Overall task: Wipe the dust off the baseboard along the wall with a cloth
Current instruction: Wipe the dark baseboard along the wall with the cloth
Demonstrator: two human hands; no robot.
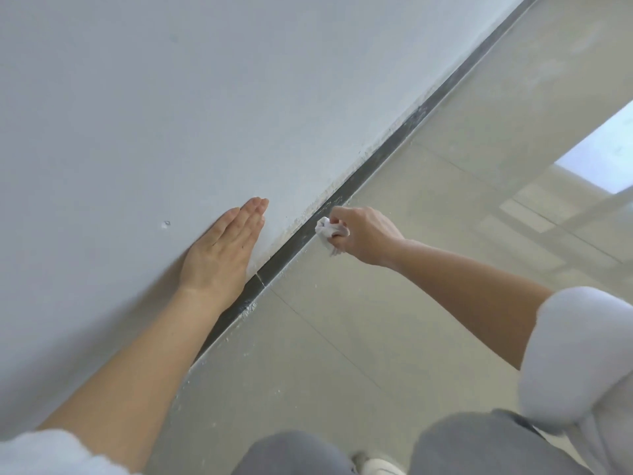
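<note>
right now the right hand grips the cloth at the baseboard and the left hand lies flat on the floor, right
No: in the head view the left hand lies flat on the wall. The right hand grips the cloth at the baseboard.

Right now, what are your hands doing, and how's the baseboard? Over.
Left hand flat on wall. Right hand gripping crumpled white cloth at the dark baseboard. Pale specks on the strip ahead; nothing seen blocking it.
</note>
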